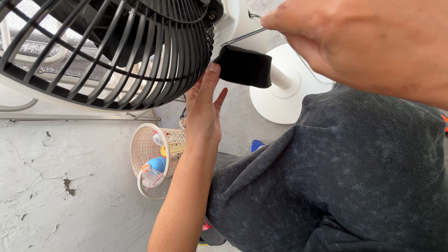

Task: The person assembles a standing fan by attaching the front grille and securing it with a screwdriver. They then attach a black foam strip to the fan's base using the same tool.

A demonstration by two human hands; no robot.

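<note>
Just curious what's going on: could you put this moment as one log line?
left hand: open, fingertips on black foam block beside fan grille | right hand: pinching thin metal rod | basket: on floor

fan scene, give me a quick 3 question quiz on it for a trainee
1. True or false: the left hand touches the black grille of the fan.
2. Which does the right hand hold? A) a thin metal tool B) a blue bottle C) a cloth
3. What stands on the floor below the left forearm?

Key
1. True: its fingertips reach the grille's edge, beside a black block.
2. A
3. A cream plastic basket holding small items; the fan's white round base stands further right.
</note>
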